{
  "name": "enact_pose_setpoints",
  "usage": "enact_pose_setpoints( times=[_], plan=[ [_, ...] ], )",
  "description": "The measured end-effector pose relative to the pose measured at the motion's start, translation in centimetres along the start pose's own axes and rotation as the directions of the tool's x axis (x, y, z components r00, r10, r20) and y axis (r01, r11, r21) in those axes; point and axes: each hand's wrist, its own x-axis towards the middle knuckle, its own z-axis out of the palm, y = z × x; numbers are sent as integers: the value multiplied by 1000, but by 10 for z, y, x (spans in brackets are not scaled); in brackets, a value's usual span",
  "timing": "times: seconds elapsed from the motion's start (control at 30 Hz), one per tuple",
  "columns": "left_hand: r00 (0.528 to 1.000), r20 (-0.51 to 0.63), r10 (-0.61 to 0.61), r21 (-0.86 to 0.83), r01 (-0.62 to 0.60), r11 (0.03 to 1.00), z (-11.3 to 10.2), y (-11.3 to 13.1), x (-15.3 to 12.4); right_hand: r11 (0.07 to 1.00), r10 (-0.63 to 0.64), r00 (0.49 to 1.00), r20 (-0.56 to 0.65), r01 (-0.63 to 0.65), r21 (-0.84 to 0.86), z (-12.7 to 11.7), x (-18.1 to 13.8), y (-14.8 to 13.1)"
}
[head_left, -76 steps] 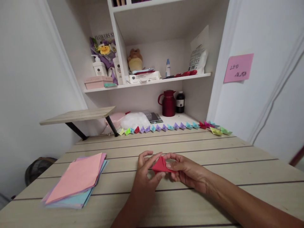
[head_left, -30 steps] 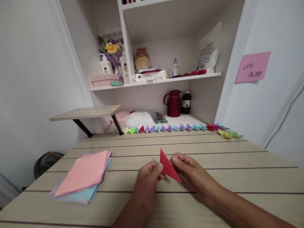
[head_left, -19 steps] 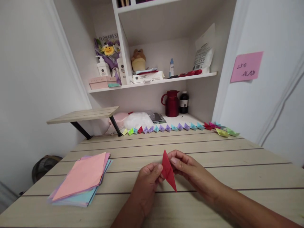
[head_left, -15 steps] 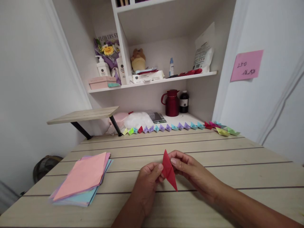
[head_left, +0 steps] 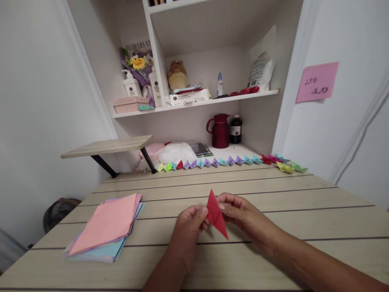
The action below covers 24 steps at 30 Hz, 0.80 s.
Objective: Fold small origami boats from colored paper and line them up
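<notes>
I see a stack of coloured paper sheets [head_left: 105,229] lying near the left edge of the counter [head_left: 273,194], pink on top, well apart from the hands, and a row of small folded paper pieces [head_left: 231,161] strung along the far edge; nothing lies between them and the hands. Both hands pinch a folded red paper [head_left: 216,213] just above the middle of the counter's near half: my left hand [head_left: 188,229] grips its left side with thumb and finger, my right hand [head_left: 240,211] grips its right side, its lower point free. The counter is pale wooden planks, set in a white alcove with shelves; a dark red jug [head_left: 219,130] stands at the back, a pink note [head_left: 317,82] sticks on the right wall. The note's writing is too small to read, and my forearms are cut off by the bottom edge.
</notes>
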Motion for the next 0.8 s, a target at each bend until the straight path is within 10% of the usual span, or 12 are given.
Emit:
enact_pose_setpoints(
  times=[0.8],
  plan=[
    [996, 84, -32, -95, 40, 995, -3, 3, 3, 998, -57, 997, 61, 58, -12, 1, -3, 0]
  ],
)
